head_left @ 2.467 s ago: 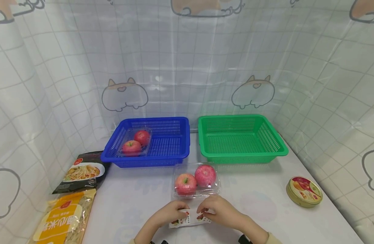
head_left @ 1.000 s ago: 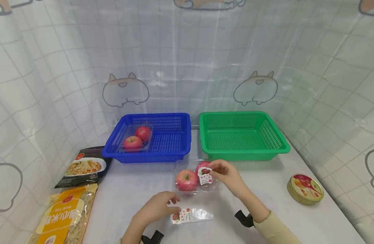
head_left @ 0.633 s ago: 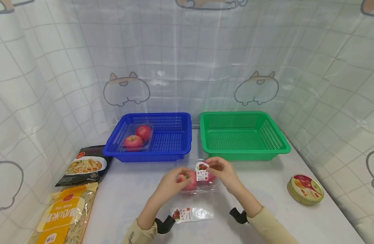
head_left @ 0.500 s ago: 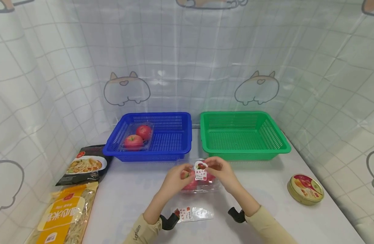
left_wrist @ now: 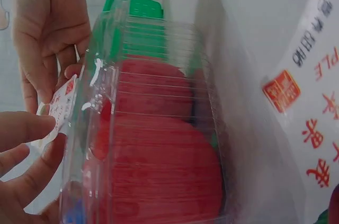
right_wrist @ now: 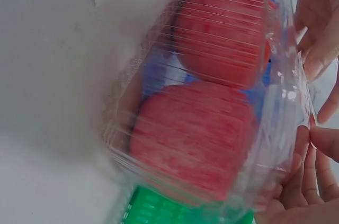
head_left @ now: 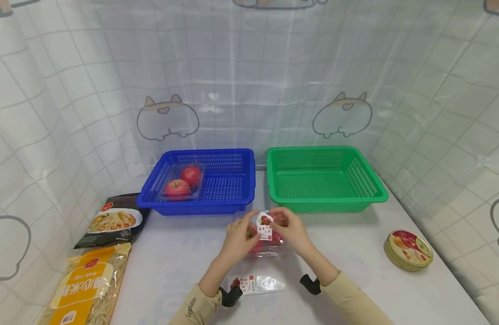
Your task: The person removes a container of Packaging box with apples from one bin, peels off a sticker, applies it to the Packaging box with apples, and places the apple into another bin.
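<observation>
Both hands are at a white apple sticker [head_left: 265,229] over the lid of a clear plastic clamshell box [head_left: 269,253] holding two red apples [left_wrist: 164,166]. My left hand [head_left: 238,238] pinches the sticker's left edge between thumb and fingers. On the other side my right hand [head_left: 293,231] pinches its right edge. In the left wrist view the sticker [left_wrist: 62,102] stands between both hands, right at the box's lid. A sticker strip [head_left: 257,285] with one sticker left on its backing lies on the table in front of the box.
A blue basket [head_left: 229,206] at the back left holds another clamshell of two apples [head_left: 178,189]. Beside it stands a green basket [head_left: 326,206]. Black [head_left: 115,221] and yellow [head_left: 84,289] noodle packs lie left; a round tin [head_left: 408,250] stands right.
The right hand has lifted one sticker off the strip and carried it over the apple box. The left hand has left the strip and taken the sticker's other edge. The sticker has shifted slightly left.
</observation>
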{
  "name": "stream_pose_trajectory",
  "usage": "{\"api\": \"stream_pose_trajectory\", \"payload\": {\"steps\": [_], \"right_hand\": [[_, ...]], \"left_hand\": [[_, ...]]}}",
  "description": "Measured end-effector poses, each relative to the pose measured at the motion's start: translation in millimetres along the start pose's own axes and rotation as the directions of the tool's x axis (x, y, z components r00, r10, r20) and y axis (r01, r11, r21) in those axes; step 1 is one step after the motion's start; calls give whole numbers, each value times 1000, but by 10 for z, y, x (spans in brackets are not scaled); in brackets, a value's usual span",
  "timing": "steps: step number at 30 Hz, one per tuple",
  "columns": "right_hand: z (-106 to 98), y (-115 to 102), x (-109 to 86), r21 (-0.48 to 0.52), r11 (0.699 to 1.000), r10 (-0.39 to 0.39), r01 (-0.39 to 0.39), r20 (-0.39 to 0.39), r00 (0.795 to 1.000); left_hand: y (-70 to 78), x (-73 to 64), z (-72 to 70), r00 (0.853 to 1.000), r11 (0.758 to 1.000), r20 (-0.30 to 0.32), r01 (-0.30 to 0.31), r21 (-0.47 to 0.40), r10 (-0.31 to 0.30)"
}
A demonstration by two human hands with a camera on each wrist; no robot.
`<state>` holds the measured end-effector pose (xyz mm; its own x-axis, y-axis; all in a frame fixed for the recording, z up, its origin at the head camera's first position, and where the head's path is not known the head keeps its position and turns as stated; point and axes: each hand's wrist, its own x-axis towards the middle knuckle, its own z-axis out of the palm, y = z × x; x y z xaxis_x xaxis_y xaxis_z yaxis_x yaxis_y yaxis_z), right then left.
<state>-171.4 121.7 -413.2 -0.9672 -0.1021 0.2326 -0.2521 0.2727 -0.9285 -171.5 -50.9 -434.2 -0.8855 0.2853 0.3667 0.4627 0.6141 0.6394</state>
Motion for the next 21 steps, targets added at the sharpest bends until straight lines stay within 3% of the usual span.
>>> {"api": "stream_pose_trajectory", "payload": {"steps": [11, 17, 21], "right_hand": [[108, 252, 70, -206, 972, -123, 114, -33, 992], [148, 302, 79, -326, 928, -204, 179, -42, 978], [168, 328, 78, -370, 904, -250, 213, -54, 967]], "left_hand": [[-28, 7, 45, 1000, 991, -6, -9, 131, 10], [-42, -1, 46, 999, 983, -16, -31, 184, 35], [-37, -19, 40, 996, 968, -29, -76, 237, 85]]}}
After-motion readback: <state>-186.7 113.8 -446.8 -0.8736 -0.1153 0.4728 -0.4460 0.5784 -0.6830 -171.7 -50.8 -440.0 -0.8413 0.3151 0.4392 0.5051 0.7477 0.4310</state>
